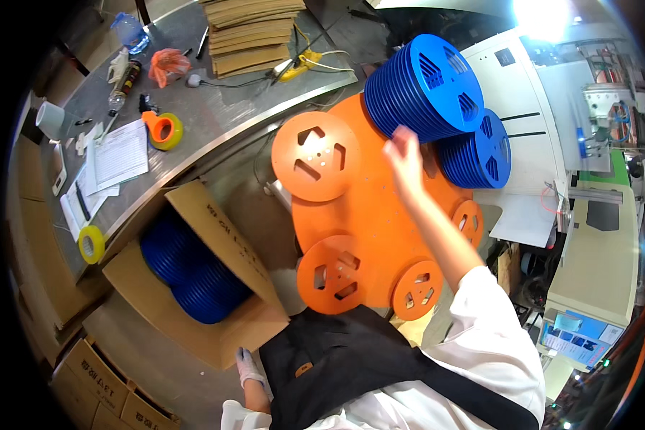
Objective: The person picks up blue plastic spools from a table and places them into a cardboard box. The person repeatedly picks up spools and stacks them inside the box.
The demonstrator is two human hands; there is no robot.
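My right hand (405, 152) reaches over the orange plate (373, 193), close to the lower edge of a tall stack of blue reels (448, 82). Its fingers are blurred, so I cannot tell whether it touches them. A second, smaller blue reel stack (491, 150) stands just right of it. Orange slotted discs (314, 156) sit around the plate's edge. Low down, my left hand (248, 367), in a pale glove, is beside the near corner of an open cardboard box (215, 337). Its fingers are extended, with nothing seen in them. Inside that box lie blue reels (211, 294).
A metal table (215, 107) at left carries flat cardboard (254, 32), papers (122, 154), a tape dispenser (163, 131), a yellow tape roll (91, 244) and a yellow power strip (297, 66). More boxes (97, 383) stand lower left. Beige machinery (598, 244) is at right.
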